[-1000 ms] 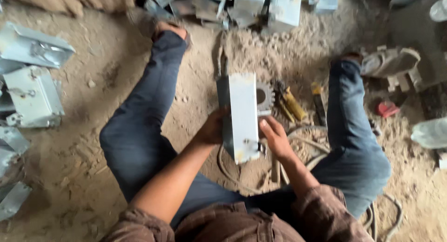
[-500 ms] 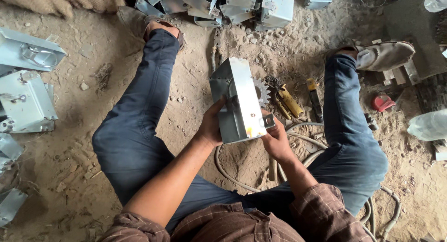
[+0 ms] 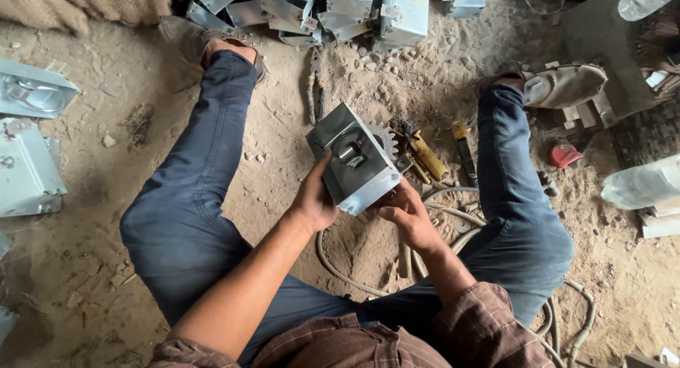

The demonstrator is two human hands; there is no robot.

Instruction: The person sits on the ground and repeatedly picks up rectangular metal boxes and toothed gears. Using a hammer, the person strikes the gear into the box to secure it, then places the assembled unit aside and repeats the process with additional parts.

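Person sits on the sandy floor [image 3: 92, 269], legs spread, a grey sheet-metal gear housing [image 3: 354, 159] held up between the knees, tilted, one corner pointing down. Open face shows a short shaft stub at centre; a toothed gear wheel [image 3: 386, 136] pokes out at its far-right edge.

Left hand [image 3: 313, 198] cups the near-left side, fingers closed on the housing wall, thumb up along the face. Right hand [image 3: 405, 213] supports the lower right corner from beneath, fingers curled on the edge.

On the floor just beyond: yellow-handled tools [image 3: 428, 155], pliers [image 3: 314, 92], a hose [image 3: 368, 286] looping under the right forearm. Stack of similar grey housings [image 3: 354, 10] at the far side, more at far left [image 3: 28, 170].

Judgement: sheet edges look sharp, so a grip on flat walls rather than rims seems wise. Keeping the shaft face turned up guards against grit getting in.
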